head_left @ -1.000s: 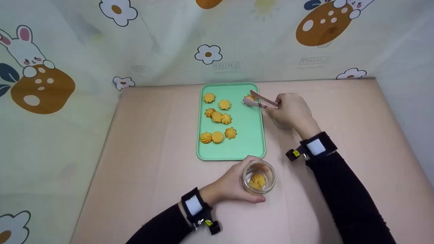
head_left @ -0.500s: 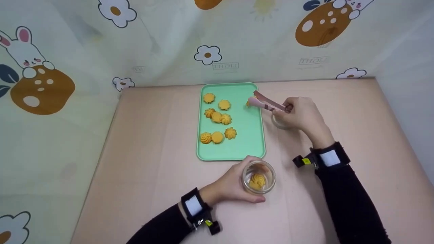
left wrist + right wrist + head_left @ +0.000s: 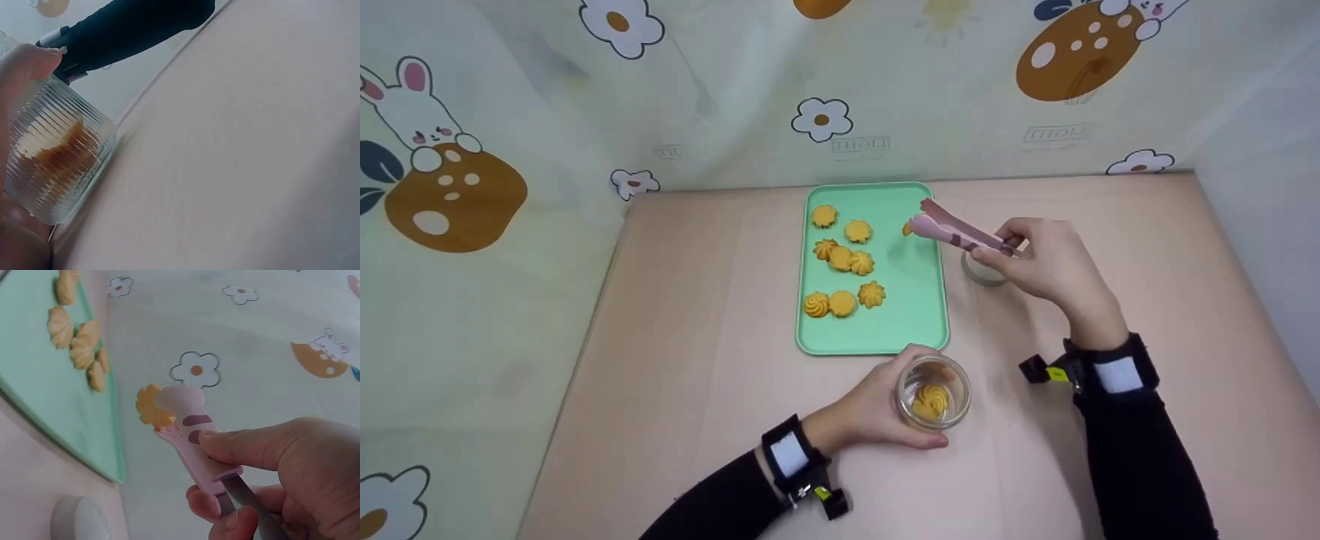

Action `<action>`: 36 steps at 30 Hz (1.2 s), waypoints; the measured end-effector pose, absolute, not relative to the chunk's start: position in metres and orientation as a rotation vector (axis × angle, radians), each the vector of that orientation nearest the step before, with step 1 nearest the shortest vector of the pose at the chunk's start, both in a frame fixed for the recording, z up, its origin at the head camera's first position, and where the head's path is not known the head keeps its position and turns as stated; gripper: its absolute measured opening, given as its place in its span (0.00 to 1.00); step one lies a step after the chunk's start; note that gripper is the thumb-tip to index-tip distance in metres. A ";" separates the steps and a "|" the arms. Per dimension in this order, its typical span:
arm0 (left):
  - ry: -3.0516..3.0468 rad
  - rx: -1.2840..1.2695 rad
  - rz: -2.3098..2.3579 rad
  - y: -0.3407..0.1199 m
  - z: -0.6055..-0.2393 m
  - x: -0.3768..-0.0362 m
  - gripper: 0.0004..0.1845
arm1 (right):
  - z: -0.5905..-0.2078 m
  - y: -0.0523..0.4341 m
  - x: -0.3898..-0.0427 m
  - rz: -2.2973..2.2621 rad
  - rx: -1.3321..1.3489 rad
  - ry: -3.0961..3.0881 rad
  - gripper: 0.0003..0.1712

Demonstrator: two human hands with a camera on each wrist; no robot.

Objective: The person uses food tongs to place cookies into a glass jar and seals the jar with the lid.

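Observation:
My left hand [image 3: 870, 409] grips a clear ribbed glass jar [image 3: 967, 394] in front of the tray. Inside the jar lie swirled yellow cookies [image 3: 931, 400], blurred by the ribs in the left wrist view. My right hand [image 3: 1054, 262] pinches pink paw-shaped tongs [image 3: 194, 424], thumb on one arm and fingers on the other. A flower-shaped cookie [image 3: 149, 406] is held between the tong tips, raised above the right side of the green tray [image 3: 911, 315]. Several more cookies [image 3: 840, 259] lie on the tray's left half.
Beside the tray's right edge, below my right hand, stands a low round whitish object [image 3: 81, 520], partly hidden in the head view. A patterned curtain [image 3: 735, 90] rises behind the table [image 3: 675, 337].
The right hand has drawn back to the right and lifted the tongs, carrying the cookie up off the tray. The round whitish object shows more. The left hand and jar stay put.

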State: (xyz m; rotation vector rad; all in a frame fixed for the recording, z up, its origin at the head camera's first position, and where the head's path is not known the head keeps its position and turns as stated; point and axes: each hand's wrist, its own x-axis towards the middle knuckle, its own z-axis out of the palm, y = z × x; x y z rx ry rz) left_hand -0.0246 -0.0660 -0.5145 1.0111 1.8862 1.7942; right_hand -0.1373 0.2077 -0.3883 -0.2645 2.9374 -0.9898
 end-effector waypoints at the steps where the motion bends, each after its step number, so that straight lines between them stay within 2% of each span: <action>1: 1.876 1.006 1.799 -0.066 -0.515 -0.025 0.49 | -0.385 0.209 -0.135 -1.003 -0.283 2.940 0.23; 13: 1.868 1.002 1.801 -0.067 -0.514 -0.025 0.51 | -0.343 0.233 -0.094 -1.053 -0.411 2.892 0.15; 18: 1.872 1.001 1.799 -0.067 -0.515 -0.025 0.51 | -0.330 0.241 -0.079 -1.105 -0.621 2.860 0.09; 25: 1.923 0.988 1.767 -0.067 -0.515 -0.025 0.53 | -0.313 0.255 -0.057 -0.977 -1.045 2.819 0.17; 31: 1.889 0.952 1.765 -0.067 -0.513 -0.024 0.53 | -0.310 0.260 -0.046 -0.983 -1.247 2.685 0.22; 36: 1.870 0.946 1.771 -0.066 -0.512 -0.024 0.51 | -0.310 0.257 -0.038 -0.932 -1.276 2.636 0.21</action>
